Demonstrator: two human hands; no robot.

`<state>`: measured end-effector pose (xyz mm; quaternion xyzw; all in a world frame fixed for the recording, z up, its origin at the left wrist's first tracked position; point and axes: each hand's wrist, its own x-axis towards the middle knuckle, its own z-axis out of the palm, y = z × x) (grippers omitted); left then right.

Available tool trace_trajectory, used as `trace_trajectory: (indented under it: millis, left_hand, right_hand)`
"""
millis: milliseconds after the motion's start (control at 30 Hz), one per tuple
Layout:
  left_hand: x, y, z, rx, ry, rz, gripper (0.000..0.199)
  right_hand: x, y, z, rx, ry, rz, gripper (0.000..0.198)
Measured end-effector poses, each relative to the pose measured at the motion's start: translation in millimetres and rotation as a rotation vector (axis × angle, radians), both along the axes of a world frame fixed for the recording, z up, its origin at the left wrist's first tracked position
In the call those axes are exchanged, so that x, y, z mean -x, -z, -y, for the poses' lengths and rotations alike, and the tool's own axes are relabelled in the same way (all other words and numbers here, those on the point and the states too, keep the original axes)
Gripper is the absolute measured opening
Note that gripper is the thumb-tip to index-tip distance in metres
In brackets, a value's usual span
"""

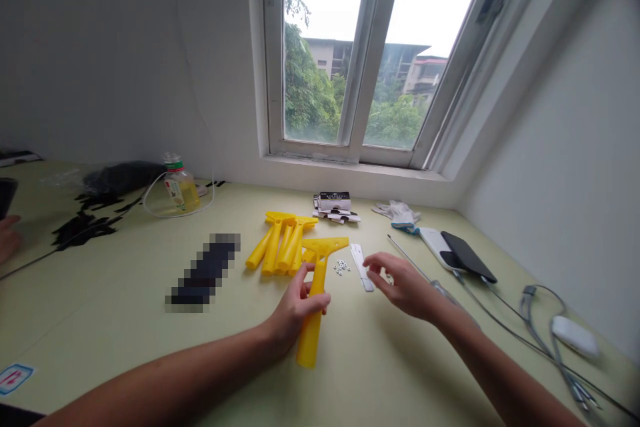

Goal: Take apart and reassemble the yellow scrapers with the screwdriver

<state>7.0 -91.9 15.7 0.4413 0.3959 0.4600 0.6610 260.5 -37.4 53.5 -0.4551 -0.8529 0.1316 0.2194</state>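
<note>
A yellow T-headed handle slants in the left hand.

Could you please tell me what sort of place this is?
Perhaps a small indoor workspace: a table by a window, with piled yellow T-shaped tools and small white rings laid out.

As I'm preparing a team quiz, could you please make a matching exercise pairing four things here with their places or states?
1. Nearest yellow scraper
2. Bottle
3. Gloves
4. White strips

A. Right of the small boxes
B. Beside the right hand
C. Gripped in the left hand
D. Partly filled with yellow liquid

Pairs: 1-C; 2-D; 3-A; 4-B
</note>
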Motion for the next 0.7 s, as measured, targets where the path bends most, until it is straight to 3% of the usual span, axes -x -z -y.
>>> trace_trajectory:
  millis: [133,333,700]
  left_hand:
    - [-1,2.6,-2,-0.019,-0.035,0.074,0.036]
    - [-3,4.4,-2,-0.058,-0.002,0.074,0.029]
    - [-4,6.7,-1,-0.086,-0.003,0.132,0.027]
  right_hand:
    - [27,2,-22,-0.044,-0.093,0.131,0.019]
    - [48,0,-68,0.022,-0.112,0.169,0.016]
    - [75,13,-74,-0.025,-0.215,0.214,0.050]
